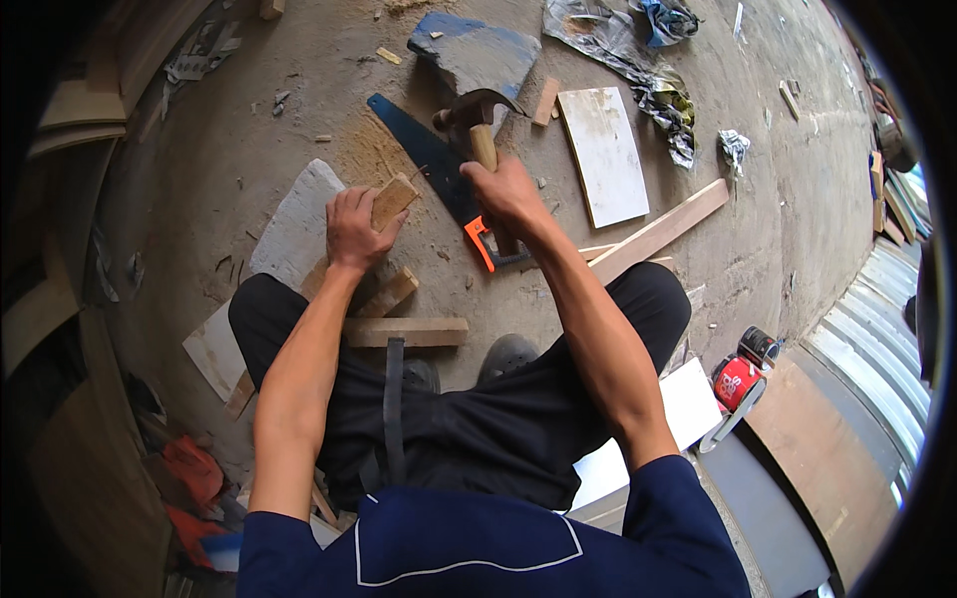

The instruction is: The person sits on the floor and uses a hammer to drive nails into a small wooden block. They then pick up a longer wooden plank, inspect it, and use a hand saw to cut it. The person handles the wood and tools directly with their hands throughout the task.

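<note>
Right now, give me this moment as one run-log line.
left hand: holds wood block | right hand: grips hammer, raised | handsaw: flat on floor between hands

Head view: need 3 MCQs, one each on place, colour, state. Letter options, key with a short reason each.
1. Where does the handsaw lie?
A. on the concrete floor ahead of the hands
B. across the person's lap
C. leaning against the wall

2. What colour is the handsaw's handle?
A. yellow
B. orange
C. white

3. What is the right hand doing?
A. resting open on the floor
B. gripping the wooden handle of a claw hammer
C. holding the saw blade

Answers:
1. A, the dark blade lies flat on the floor, running beside and under the right hand.
2. B, the grip below the right hand is bright orange.
3. B, its fingers are closed around the hammer handle with the steel head raised above, while the left hand presses on a short wooden block.
</note>
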### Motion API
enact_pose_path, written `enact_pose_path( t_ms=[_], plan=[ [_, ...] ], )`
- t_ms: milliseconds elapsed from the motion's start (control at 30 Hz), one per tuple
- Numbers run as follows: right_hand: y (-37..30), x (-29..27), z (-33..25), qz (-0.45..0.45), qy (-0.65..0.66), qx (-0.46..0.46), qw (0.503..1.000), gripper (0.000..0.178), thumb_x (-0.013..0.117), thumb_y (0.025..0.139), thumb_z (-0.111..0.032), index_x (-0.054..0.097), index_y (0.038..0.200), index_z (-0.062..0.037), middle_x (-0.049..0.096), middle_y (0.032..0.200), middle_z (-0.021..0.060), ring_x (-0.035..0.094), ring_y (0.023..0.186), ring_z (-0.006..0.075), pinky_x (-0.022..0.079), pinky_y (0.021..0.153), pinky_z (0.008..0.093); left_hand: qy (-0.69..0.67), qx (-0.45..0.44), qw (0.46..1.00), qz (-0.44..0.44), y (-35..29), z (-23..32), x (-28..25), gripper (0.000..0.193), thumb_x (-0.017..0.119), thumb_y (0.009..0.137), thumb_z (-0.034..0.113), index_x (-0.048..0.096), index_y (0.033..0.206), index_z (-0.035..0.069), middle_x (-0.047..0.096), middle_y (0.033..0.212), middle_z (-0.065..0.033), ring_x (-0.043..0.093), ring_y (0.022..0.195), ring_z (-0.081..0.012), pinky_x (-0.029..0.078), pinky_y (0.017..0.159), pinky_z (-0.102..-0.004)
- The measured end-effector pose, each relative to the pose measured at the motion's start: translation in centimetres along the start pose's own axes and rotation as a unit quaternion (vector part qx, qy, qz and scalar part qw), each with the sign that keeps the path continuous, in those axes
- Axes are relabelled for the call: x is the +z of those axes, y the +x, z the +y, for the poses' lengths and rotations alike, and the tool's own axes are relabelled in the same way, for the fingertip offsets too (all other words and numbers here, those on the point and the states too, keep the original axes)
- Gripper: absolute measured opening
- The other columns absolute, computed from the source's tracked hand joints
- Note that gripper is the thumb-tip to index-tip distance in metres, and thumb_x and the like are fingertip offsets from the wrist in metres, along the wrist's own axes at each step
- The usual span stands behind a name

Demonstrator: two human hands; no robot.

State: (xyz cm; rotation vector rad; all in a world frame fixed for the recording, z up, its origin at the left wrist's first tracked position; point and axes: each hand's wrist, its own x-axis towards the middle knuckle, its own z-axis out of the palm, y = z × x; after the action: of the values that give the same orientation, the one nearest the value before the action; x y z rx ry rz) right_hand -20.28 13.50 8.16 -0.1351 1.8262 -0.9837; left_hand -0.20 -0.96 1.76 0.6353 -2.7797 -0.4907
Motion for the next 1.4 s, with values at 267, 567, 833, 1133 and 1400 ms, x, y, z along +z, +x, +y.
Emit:
enact_pose_path(
  t_ms=[267, 567, 833, 1133, 1400],
  plan=[
    [-1.9, 0.8, 1.0, -0.068, -0.132, -0.089, 0.985, 0.024, 0.052, 0.081, -0.015, 0.057, 0.091, 0.0064, 0.062, 0.066, 0.0148, 0.064, 0.054, 0.0239, 0.052, 0.049, 0.0383, 0.026, 0.023, 0.999, 0.017, -0.5, -0.3, 0.4, 0.046, 0.076, 0.075, 0.039, 0.064, 0.102, 0.003, 0.060, 0.099, -0.0105, 0.056, 0.095, -0.0283, 0.040, 0.085, -0.0397],
    [-6.5, -2.9, 1.3, 0.002, -0.166, -0.080, 0.983, 0.030, 0.060, 0.085, -0.023, 0.057, 0.101, 0.0025, 0.057, 0.063, 0.0082, 0.059, 0.053, 0.0183, 0.046, 0.044, 0.0333, 0.049, -0.005, 0.999, 0.001, -0.4, -0.1, 0.9, 0.048, 0.071, 0.077, 0.045, 0.064, 0.099, 0.004, 0.064, 0.094, -0.0134, 0.060, 0.091, -0.0316, 0.045, 0.082, -0.0414],
    [-9.4, -4.1, 1.4, 0.019, -0.184, -0.080, 0.979, 0.031, 0.060, 0.086, -0.027, 0.058, 0.098, 0.0016, 0.059, 0.064, 0.0087, 0.058, 0.053, 0.0178, 0.047, 0.049, 0.0339, -0.101, -0.157, 0.978, -0.093, 0.8, -0.6, -2.1, 0.050, 0.060, 0.086, 0.054, 0.062, 0.113, 0.012, 0.067, 0.102, -0.0183, 0.064, 0.097, -0.0348, 0.050, 0.081, -0.0407],
    [-11.4, -2.9, 0.2, 0.019, -0.189, -0.097, 0.977, 0.035, 0.062, 0.087, -0.025, 0.058, 0.095, 0.0083, 0.061, 0.066, 0.0124, 0.061, 0.051, 0.0221, 0.049, 0.046, 0.0357, -0.237, -0.148, 0.940, -0.197, 1.6, -4.3, -4.4, 0.055, 0.045, 0.098, 0.047, 0.059, 0.123, 0.000, 0.063, 0.118, -0.0198, 0.058, 0.113, -0.0279, 0.041, 0.096, -0.0341],
    [-12.6, -0.9, 0.0, 0.037, -0.224, -0.096, 0.969, 0.035, 0.059, 0.091, -0.036, 0.054, 0.091, -0.0014, 0.049, 0.058, 0.0030, 0.051, 0.046, 0.0133, 0.042, 0.043, 0.0314, -0.274, -0.164, 0.912, -0.259, 1.6, -3.6, -6.5, 0.057, 0.042, 0.098, 0.048, 0.065, 0.108, -0.003, 0.068, 0.100, -0.0172, 0.060, 0.095, -0.0206, 0.044, 0.087, -0.0326]
  ],
)
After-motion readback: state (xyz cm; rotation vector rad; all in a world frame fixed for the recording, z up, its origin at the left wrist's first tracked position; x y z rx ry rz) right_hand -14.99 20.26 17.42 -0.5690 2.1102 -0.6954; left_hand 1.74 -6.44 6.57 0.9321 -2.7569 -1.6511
